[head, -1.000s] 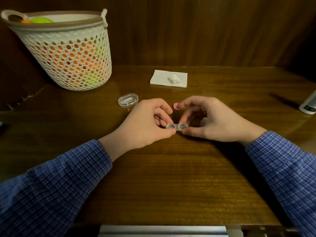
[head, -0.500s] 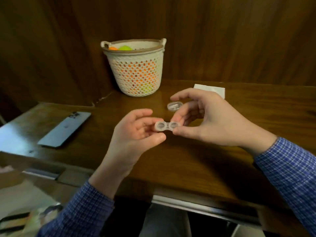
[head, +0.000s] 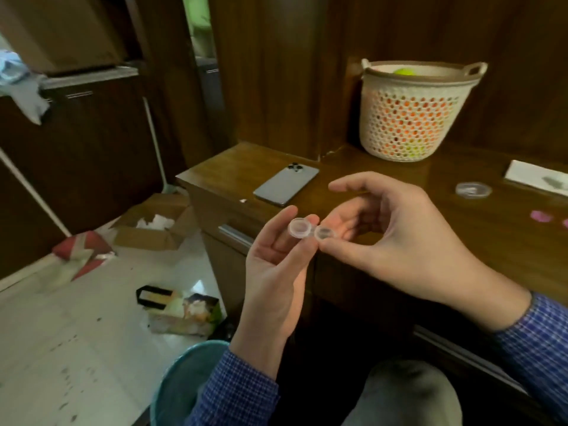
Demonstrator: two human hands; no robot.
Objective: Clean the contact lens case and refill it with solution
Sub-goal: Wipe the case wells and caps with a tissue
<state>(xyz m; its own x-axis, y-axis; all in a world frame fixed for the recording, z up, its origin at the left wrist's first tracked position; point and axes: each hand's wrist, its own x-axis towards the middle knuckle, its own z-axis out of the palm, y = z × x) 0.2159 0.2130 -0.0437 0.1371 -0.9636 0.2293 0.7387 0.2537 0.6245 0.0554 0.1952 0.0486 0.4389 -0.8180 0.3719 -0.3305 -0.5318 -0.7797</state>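
Head view, items as seen:

- Contact lens case (head: pixel 310 230) — clear, twin wells, both uncapped; being held in the air off the front left corner of the desk (head: pixel 399 186), between the two hands.
- Left hand (head: pixel 276 272) — palm turned up, thumb and fingertips pinching the left well of the case.
- Right hand (head: pixel 399 238) — thumb and a middle finger gripping the right well; forefinger lying extended above, clear of the case.
- Sleeves (head: pixel 236 392) — blue check, showing on both wrists.
- Phone (head: pixel 286 186) — lying face down near the desk's left end.
- Wicker-style basket (head: pixel 415 109) — standing at the back of the desk, orange and green contents showing through the holes.
- Clear cap (head: pixel 473 189) — sitting on the desk right of the hands, well apart from the case; possibly a lid, though the blur is making that uncertain.
- White tissue (head: pixel 538 178) — lying just behind the clear cap, at the right edge.
- Pink caps (head: pixel 541 216) — resting on the desk at far right, partly cut off.
- Teal bin (head: pixel 184 379) — standing on the floor beneath the left forearm.
- Cardboard box (head: pixel 153 226) — lying open on the floor beside the desk.
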